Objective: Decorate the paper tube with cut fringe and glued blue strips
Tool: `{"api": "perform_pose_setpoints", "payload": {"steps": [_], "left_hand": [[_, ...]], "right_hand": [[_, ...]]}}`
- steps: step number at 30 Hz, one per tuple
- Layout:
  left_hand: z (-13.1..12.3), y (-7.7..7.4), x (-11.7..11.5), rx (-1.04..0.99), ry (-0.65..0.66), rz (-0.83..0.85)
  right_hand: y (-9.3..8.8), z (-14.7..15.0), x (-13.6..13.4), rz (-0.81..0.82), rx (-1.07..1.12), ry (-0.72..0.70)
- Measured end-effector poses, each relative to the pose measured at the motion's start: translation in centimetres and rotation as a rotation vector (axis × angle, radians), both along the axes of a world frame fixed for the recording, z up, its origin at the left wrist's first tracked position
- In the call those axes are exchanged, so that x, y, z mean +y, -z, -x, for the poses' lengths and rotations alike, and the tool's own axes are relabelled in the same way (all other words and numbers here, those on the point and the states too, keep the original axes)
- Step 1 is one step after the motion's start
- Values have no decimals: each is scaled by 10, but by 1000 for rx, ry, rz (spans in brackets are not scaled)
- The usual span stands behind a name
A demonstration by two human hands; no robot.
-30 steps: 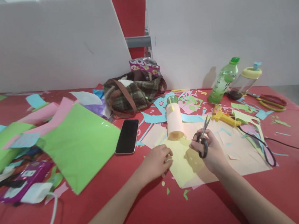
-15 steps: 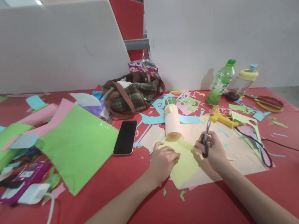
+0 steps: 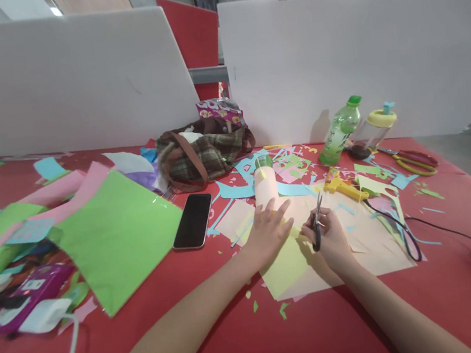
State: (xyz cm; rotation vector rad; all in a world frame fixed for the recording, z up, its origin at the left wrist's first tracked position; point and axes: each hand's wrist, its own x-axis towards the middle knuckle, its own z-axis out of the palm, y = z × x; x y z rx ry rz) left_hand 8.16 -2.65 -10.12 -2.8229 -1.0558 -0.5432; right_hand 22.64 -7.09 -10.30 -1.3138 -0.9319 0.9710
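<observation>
One outspread left hand (image 3: 268,233) covers the near end of a peach tube (image 3: 265,187) beyond a yellow sheet (image 3: 287,277), perhaps steadying it; by the sheet's right edge, the right hand (image 3: 332,239) grips scissors (image 3: 317,226) aimed away, presumably for safety.

The left arm (image 3: 201,314) is slanting in from the lower left, and the left hand (image 3: 269,234) is facing palm down, holding its fingers spread. The right arm (image 3: 395,303) is angling in from the lower right, the right hand (image 3: 333,244) curling its fingers into a grip.
</observation>
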Motion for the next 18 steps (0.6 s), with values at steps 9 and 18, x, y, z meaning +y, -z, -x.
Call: {"api": "perform_pose_setpoints", "payload": {"steps": [9, 18], "left_hand": [[5, -17, -2, -261, -54, 303], [20, -15, -11, -723, -303, 978]], "right_hand": [[-1, -3, 1, -41, 34, 100], [-5, 5, -6, -59, 60, 40]]}}
